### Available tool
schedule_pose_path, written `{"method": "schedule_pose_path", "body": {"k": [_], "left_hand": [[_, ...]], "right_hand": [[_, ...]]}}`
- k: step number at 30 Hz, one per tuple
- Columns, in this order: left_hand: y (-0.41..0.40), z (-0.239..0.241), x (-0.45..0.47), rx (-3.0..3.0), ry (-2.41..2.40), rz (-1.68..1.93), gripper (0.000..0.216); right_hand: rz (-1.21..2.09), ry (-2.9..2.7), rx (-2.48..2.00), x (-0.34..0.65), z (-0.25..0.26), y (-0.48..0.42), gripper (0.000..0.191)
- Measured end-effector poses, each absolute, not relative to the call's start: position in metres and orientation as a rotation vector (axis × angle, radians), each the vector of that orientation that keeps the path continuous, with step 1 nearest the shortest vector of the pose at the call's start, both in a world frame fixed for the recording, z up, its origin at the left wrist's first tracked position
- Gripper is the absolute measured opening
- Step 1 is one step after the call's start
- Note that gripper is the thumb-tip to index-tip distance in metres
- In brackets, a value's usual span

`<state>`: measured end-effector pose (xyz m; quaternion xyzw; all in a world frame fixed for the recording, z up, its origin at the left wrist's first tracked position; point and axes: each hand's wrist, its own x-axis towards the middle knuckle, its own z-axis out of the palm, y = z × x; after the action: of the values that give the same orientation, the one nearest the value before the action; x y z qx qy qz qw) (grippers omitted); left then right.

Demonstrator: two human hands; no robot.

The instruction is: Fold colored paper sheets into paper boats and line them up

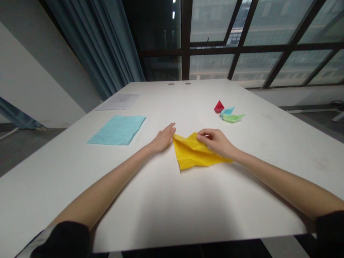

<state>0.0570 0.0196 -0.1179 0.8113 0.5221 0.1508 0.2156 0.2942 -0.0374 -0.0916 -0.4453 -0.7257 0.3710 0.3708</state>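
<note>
A sheet of yellow paper (189, 154), creased and partly folded, lies on the white table in front of me. My right hand (216, 140) pinches its upper edge between thumb and fingers, lifting that part a little. At the paper's upper left corner is my left hand (163, 138), fingers stretched out and side by side, its edge resting on the table. Whether the left fingertips press on the corner or only lie beside it, I cannot tell. The paper's right part is partly hidden under my right hand and wrist.
A light blue stack of paper (118, 129) lies to the left, with a printed sheet (118, 101) behind it. Folded paper pieces stand at the back right: red (219, 106), blue (227, 111) and green (233, 118). The white table (161, 211) reaches toward the windows.
</note>
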Motion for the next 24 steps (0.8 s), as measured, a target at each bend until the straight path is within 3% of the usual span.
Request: {"method": "schedule_pose_path", "body": {"k": [3, 8, 11, 14, 17, 24], "left_hand": [[0.017, -0.114, 0.058, 2.232, 1.487, 0.587, 0.080], [0.005, -0.108, 0.059, 2.378, 1.553, 0.303, 0.101], [-0.001, -0.109, 0.058, 2.469, 1.585, 0.064, 0.104], [-0.002, -0.111, 0.055, 2.495, 1.555, -0.060, 0.096], [-0.001, -0.111, 0.053, 2.501, 1.508, -0.104, 0.089], [0.005, -0.110, 0.048, 2.480, 1.556, -0.117, 0.099]], "right_hand": [[1.117, -1.480, -1.143, 0.300, -0.088, -0.030, 0.029], [1.090, -1.231, -1.221, 0.321, -0.092, -0.011, 0.033], [0.829, -1.394, -1.422, 0.341, -0.103, 0.003, 0.038], [0.435, -1.746, -1.584, 0.360, -0.115, 0.013, 0.027], [0.281, -1.983, -1.625, 0.369, -0.122, 0.018, 0.030], [0.608, -2.044, -1.604, 0.370, -0.126, 0.019, 0.057]]}}
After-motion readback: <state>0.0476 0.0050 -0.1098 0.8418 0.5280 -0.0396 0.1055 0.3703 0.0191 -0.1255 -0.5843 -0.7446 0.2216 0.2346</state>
